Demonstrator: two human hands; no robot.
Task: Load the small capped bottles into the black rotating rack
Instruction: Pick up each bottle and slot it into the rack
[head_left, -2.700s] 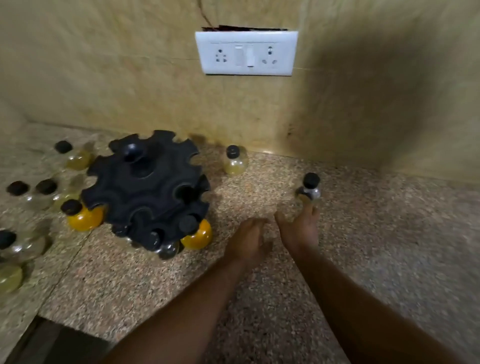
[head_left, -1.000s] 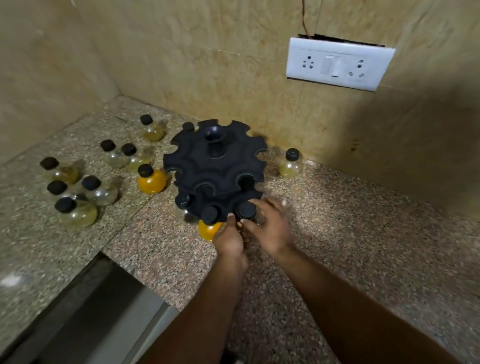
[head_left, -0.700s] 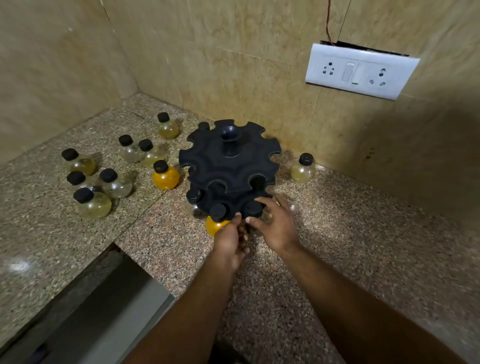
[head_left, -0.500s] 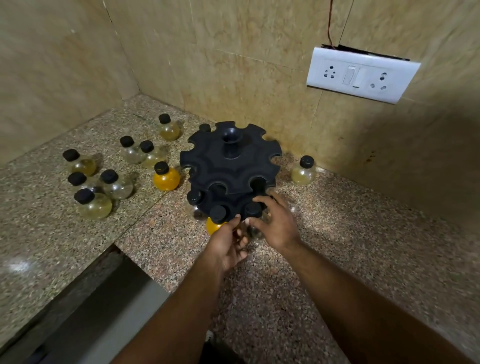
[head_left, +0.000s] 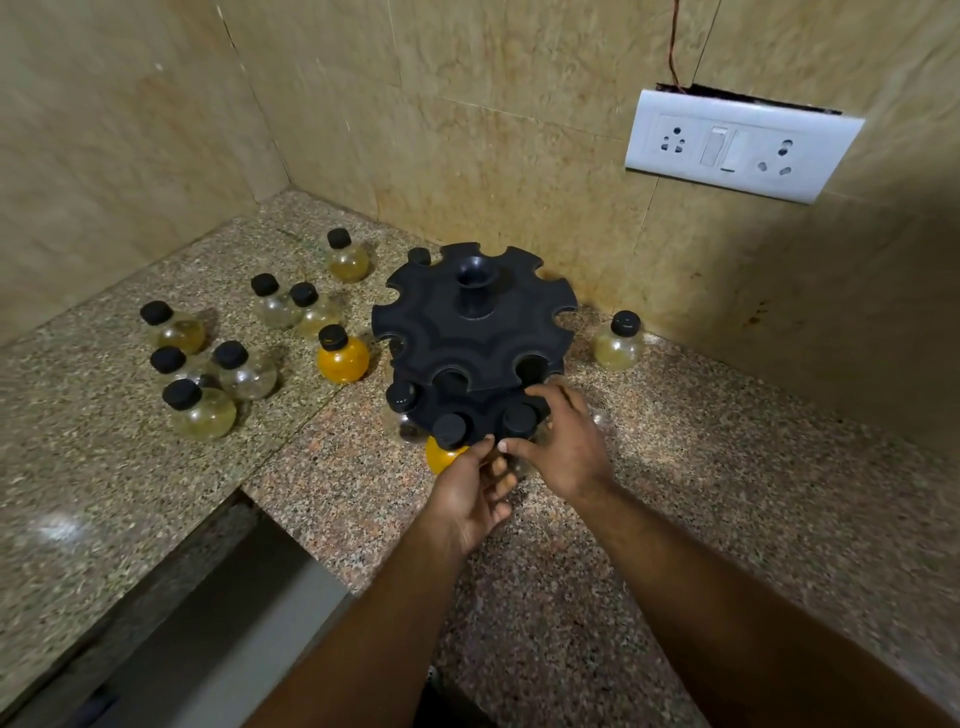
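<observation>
The black two-tier rotating rack (head_left: 470, 332) stands on the granite counter near the wall. Its lower tier holds three capped bottles at the front: a clear one (head_left: 402, 410), an orange one (head_left: 441, 457) and a clear one with its cap (head_left: 519, 418) in the slot. My right hand (head_left: 569, 447) curls round this last bottle from the right, thumb below its cap. My left hand (head_left: 470, 493) sits just in front with fingers loosely curled, its thumb tip meeting my right thumb and holding nothing I can see. The upper tier's slots are empty.
Several loose capped bottles (head_left: 200, 410) stand left of the rack, with an orange one (head_left: 343, 356) closest. One pale bottle (head_left: 618, 343) stands to its right and a cap (head_left: 418, 255) shows behind it. The counter edge (head_left: 291, 525) drops off at lower left. A wall socket plate (head_left: 737, 145) hangs above.
My right hand carried a clear bottle from the counter into a front slot of the lower tier. My left hand came up to the rack, then drew back slightly.
</observation>
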